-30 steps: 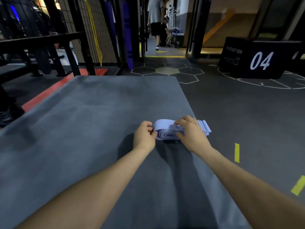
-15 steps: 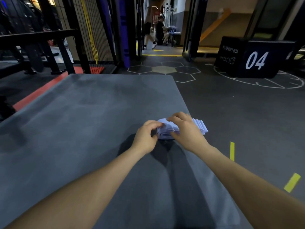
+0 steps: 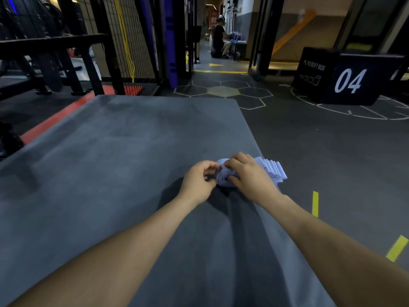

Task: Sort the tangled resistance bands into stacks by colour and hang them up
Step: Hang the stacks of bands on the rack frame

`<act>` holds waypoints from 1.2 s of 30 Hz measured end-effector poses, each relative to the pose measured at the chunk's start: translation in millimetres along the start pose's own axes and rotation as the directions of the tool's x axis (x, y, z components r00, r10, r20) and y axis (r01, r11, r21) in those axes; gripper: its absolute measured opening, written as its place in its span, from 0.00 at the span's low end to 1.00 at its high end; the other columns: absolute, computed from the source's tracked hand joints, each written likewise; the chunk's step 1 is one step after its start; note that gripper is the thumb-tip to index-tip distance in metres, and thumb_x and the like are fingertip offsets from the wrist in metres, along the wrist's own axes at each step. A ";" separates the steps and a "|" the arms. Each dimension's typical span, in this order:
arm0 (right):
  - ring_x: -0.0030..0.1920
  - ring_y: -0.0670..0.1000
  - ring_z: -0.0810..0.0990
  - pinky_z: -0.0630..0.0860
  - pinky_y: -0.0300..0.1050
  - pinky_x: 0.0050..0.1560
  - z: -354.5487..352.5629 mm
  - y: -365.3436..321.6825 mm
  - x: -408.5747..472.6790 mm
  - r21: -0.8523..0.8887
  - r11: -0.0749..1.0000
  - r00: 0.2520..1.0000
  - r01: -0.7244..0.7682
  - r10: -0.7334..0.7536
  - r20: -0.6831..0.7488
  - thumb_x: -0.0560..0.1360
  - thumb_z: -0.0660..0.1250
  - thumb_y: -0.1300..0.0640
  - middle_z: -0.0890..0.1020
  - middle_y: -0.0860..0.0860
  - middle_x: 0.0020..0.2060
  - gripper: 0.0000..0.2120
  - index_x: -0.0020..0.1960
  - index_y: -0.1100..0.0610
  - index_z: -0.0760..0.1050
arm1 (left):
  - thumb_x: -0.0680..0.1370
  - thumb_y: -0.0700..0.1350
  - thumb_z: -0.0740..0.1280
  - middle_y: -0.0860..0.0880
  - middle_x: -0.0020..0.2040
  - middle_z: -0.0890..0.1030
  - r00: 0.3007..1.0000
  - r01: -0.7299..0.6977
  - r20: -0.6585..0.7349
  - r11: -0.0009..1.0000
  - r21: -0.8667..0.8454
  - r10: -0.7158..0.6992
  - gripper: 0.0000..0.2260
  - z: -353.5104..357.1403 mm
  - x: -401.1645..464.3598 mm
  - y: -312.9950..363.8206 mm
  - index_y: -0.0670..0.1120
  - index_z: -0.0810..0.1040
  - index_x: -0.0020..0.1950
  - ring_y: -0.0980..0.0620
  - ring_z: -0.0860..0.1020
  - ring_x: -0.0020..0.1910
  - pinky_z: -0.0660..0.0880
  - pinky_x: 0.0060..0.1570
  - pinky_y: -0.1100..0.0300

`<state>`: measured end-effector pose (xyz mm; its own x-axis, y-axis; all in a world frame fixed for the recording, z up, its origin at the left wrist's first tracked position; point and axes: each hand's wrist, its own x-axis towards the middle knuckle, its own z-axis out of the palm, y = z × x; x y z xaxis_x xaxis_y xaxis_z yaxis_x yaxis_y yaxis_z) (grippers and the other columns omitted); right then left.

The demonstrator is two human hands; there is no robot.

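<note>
A bundle of pale lilac resistance bands (image 3: 273, 170) lies near the right edge of a grey padded mat (image 3: 115, 165). Its right end fans out in several flat folded layers; its left end is a rolled loop. My right hand (image 3: 250, 176) lies over the bundle with fingers curled round the rolled end. My left hand (image 3: 199, 180) sits just left of it, fingers curled, fingertips at the roll's end; whether they pinch the band is hidden. Only this one colour of band lies on the mat.
A black plyo box marked 04 (image 3: 347, 78) stands on the floor at the back right. A black wire-mesh rack (image 3: 132, 41) with a hanging yellow band (image 3: 126, 41) rises behind the mat. People are in the far doorway (image 3: 219, 38). Yellow floor marks (image 3: 315, 203) lie right.
My left hand has closed in on the rolled end of the bands and its fingers have curled tighter. The right hand has slid further over the bundle. The view has shifted slightly.
</note>
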<state>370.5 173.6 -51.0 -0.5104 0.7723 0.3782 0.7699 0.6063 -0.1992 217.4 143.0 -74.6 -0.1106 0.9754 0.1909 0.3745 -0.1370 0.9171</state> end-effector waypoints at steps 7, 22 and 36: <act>0.28 0.55 0.75 0.65 0.40 0.18 -16.8 -3.6 14.7 -0.359 0.917 0.968 0.171 -0.224 -0.112 0.64 0.56 0.60 0.75 0.53 0.29 0.10 0.31 0.59 0.75 | 0.71 0.29 0.67 0.50 0.52 0.79 1.000 0.008 -0.001 1.000 0.005 -0.008 0.18 -4.9 -3.5 11.7 0.43 0.76 0.58 0.55 0.77 0.52 0.72 0.50 0.70; 0.32 0.58 0.76 0.73 0.43 0.28 -105.0 -127.1 46.8 -0.371 0.853 0.824 0.367 -0.483 -0.295 0.58 0.71 0.64 0.75 0.55 0.32 0.07 0.35 0.62 0.75 | 0.72 0.46 0.72 0.51 0.59 0.74 0.957 -0.122 -0.238 0.974 0.190 0.166 0.20 -120.4 -69.4 101.6 0.47 0.71 0.61 0.53 0.74 0.56 0.71 0.55 0.60; 0.30 0.57 0.77 0.73 0.41 0.26 -150.5 -342.4 45.2 -0.337 0.747 0.639 0.573 -0.665 -0.387 0.50 0.76 0.68 0.75 0.55 0.29 0.13 0.31 0.61 0.74 | 0.73 0.40 0.65 0.49 0.51 0.77 0.735 -0.026 -0.609 0.909 0.416 0.300 0.14 -276.1 -207.0 140.7 0.49 0.74 0.58 0.46 0.77 0.49 0.74 0.46 0.51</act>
<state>141.6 -27.6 170.4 -0.6893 0.0169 0.7243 0.4118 0.8316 0.3726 38.8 -125.9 111.6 -0.5293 0.5702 0.6282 0.7264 -0.0779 0.6828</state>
